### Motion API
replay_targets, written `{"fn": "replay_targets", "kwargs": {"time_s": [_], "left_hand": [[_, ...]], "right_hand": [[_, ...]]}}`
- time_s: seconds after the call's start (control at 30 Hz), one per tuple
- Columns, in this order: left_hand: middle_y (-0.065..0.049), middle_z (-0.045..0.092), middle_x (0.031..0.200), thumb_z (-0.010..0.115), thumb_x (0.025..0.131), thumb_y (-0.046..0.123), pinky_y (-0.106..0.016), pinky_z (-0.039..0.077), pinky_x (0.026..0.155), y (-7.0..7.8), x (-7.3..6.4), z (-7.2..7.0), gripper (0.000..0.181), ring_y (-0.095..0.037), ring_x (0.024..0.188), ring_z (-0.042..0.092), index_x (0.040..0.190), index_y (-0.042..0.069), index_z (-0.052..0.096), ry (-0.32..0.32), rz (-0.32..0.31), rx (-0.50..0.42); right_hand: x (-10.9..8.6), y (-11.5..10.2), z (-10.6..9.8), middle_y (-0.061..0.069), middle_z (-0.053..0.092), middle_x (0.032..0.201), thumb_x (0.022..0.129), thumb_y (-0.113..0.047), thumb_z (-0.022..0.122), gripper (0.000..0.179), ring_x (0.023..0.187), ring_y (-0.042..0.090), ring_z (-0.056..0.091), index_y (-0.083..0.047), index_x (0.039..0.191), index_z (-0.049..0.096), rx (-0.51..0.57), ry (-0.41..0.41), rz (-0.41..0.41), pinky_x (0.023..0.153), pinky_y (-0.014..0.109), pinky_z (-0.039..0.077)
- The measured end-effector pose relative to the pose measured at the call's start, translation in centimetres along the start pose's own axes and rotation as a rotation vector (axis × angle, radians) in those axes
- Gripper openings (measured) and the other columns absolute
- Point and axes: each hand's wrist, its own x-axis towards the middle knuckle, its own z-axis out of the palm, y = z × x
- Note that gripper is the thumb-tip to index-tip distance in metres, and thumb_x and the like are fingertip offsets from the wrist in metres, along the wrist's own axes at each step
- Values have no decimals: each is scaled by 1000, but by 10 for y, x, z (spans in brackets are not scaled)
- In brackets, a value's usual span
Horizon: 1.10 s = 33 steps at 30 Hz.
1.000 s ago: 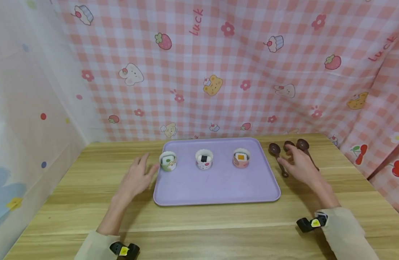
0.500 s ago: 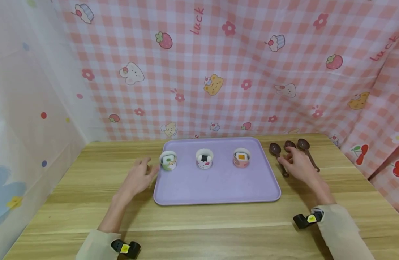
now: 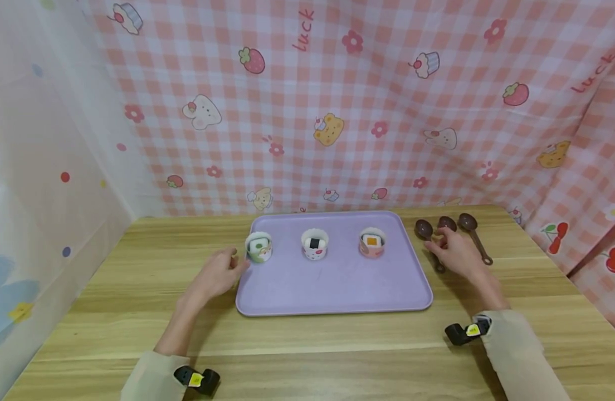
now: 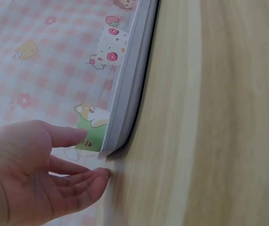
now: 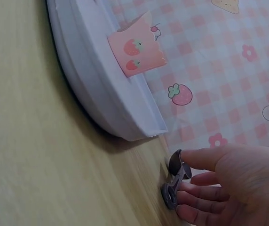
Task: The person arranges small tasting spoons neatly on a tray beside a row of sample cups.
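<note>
The right hand (image 3: 459, 254) has edged toward the leftmost spoon (image 3: 424, 228) on the table (image 3: 337, 356) (I can't tell if it grips), bringing it within reach, while the relaxed, empty left hand (image 3: 216, 274) hangs beside the green cup (image 3: 259, 255).

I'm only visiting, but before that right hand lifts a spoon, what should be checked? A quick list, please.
1. Tray flat on the table: ok.
2. Green cup, white cup and pink cup upright: ok.
3. Rightmost spoon out from under the right hand: ok.
4. Middle spoon free of that hand: cannot tell, handle hidden.
5. Leftmost spoon firmly gripped: cannot tell.
6. Left hand not touching the green cup: cannot tell.
</note>
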Motion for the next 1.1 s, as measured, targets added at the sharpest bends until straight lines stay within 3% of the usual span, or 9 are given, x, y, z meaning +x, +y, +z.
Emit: {"fn": "replay_targets", "kwargs": {"time_s": [0.2, 0.33, 0.47, 0.53, 0.67, 0.97, 1.1], "left_hand": [[-10, 57, 80, 59, 101, 18, -33, 45, 62, 4, 1, 1, 45, -20, 69, 52, 122, -21, 52, -17, 3, -13], [-5, 52, 71, 60, 99, 16, -30, 41, 56, 4, 5, 2, 26, -17, 61, 48, 101, -10, 60, -16, 19, -15], [-4, 52, 67, 61, 97, 16, -29, 41, 54, 4, 8, 2, 21, -16, 59, 48, 85, -2, 59, -30, 22, 4], [-6, 57, 70, 61, 97, 15, -30, 45, 56, 5, 9, 2, 21, -16, 62, 52, 87, -4, 61, -41, 13, 10], [-10, 66, 82, 62, 96, 12, -32, 52, 63, 7, 9, 2, 24, -19, 70, 60, 104, -11, 65, -63, -13, 6], [-18, 67, 88, 61, 93, -3, -31, 55, 60, 5, 7, 2, 26, -21, 69, 64, 116, -15, 58, -84, -31, -53], [-21, 67, 91, 61, 93, -4, -32, 57, 61, 4, 7, 2, 29, -23, 71, 66, 119, -17, 56, -89, -33, -80]], "right_hand": [[0, 0, 1, 20, 70, 90, 99, -26, 65, 46, 87, 39, 66, 14, 121, 58, -12, -14, 28, 80, 54, 49], [1, 1, 0, 19, 69, 90, 98, -25, 65, 38, 85, 37, 65, 9, 113, 62, -6, -25, 51, 76, 49, 50], [2, 1, -2, 21, 69, 92, 97, -25, 66, 33, 86, 37, 65, 7, 107, 63, 12, -42, 62, 75, 48, 50], [2, 1, -2, 22, 70, 93, 97, -24, 67, 32, 88, 38, 65, 7, 106, 64, 17, -44, 58, 77, 50, 51], [3, 1, -2, 21, 70, 91, 96, -21, 68, 29, 87, 37, 65, 7, 104, 65, 25, -48, 49, 78, 50, 51], [5, 6, -2, 22, 71, 93, 96, -18, 68, 27, 90, 37, 67, 8, 101, 66, 43, -65, 39, 77, 45, 53], [5, 6, -3, 20, 71, 90, 96, -18, 69, 27, 81, 28, 66, 8, 100, 67, 50, -77, 39, 70, 37, 52]]}}
